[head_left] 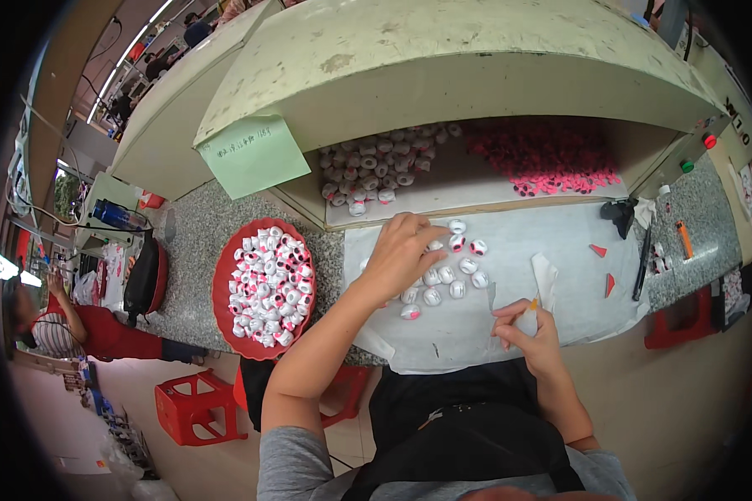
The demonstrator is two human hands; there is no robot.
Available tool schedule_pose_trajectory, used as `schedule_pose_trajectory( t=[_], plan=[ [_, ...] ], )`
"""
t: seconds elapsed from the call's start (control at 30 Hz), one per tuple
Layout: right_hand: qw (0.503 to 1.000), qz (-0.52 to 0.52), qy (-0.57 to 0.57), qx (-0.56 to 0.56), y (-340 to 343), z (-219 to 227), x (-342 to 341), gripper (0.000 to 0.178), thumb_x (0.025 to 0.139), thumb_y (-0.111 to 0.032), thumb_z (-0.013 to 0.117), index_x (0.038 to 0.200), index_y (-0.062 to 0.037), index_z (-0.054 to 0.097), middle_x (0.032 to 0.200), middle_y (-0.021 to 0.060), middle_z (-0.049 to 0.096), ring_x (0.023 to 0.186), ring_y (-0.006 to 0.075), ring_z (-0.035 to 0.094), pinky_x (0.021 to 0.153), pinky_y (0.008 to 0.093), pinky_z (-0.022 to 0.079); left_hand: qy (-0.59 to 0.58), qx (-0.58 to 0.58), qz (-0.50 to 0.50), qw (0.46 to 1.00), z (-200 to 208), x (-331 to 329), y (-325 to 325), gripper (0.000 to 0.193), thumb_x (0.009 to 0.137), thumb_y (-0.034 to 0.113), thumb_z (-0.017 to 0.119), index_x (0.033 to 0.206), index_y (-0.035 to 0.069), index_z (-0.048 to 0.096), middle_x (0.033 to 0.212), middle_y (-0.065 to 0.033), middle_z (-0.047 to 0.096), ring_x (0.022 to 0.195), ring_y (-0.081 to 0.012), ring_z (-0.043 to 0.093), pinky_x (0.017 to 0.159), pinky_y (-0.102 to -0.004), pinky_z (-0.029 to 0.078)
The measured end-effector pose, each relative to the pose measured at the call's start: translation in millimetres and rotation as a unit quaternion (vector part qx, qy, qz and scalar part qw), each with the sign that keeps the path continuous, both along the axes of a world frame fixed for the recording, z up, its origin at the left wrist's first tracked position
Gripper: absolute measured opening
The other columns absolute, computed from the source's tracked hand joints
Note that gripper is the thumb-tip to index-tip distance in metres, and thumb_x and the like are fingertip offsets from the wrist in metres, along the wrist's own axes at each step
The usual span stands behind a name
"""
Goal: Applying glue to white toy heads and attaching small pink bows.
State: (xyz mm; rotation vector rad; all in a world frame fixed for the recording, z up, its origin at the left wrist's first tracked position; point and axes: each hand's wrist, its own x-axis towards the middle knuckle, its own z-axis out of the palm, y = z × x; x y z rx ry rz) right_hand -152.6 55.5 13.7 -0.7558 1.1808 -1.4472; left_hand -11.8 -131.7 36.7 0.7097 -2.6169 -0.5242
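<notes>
My left hand [404, 252] reaches over the white paper [468, 338], fingers curved down. A small white piece [434, 245] shows between its thumb and forefinger. Beside that hand lie several rounded white pieces [457, 289], some with pink and black markings. My right hand [528, 332] is closed around a small whitish bottle [526, 319] with a yellow-orange part, held to the right of the loose pieces. A thin grey shape [491, 296] shows by its fingertips; I cannot tell whether it belongs to the bottle.
A red scalloped bowl [219, 288] of white-and-pink pieces stands left. Under the pale green cabinet [468, 79] lie heaps of white pieces [376, 163] and pink pieces [560, 163]. A black pen [643, 263] and orange marker [684, 240] lie right. Another person [100, 326] stands far left.
</notes>
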Motion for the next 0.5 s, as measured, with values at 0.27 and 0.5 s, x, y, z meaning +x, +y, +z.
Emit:
schedule_pose_trajectory(
  t=[0.27, 0.5],
  plan=[
    [1.000, 0.008, 0.005, 0.011, -1.0, 1.0, -7.7, 0.015, 0.068, 0.000, 0.056, 0.082, 0.0023, 0.053, 0.066, 0.0071, 0.052, 0.053, 0.0089, 0.046, 0.048, 0.0195, 0.038, 0.069, -0.059, -0.018, 0.996, -17.0, -86.1, -99.9, 0.021, 0.071, 0.011, 0.051, 0.092, 0.008, 0.055, 0.093, -0.0156, 0.051, 0.091, -0.0306, 0.045, 0.077, -0.0383, 0.036],
    [0.999, 0.007, -0.017, 0.033, 6.8, -2.7, -13.0, 0.014, 0.069, 0.000, 0.057, 0.083, 0.0016, 0.054, 0.067, 0.0046, 0.051, 0.055, 0.0076, 0.045, 0.049, 0.0188, 0.037, 0.138, -0.267, 0.056, 0.952, -57.9, -128.5, -146.4, 0.022, 0.061, 0.002, 0.053, 0.083, 0.007, 0.055, 0.086, -0.0149, 0.052, 0.085, -0.0311, 0.048, 0.073, -0.0378, 0.038]
  ],
)
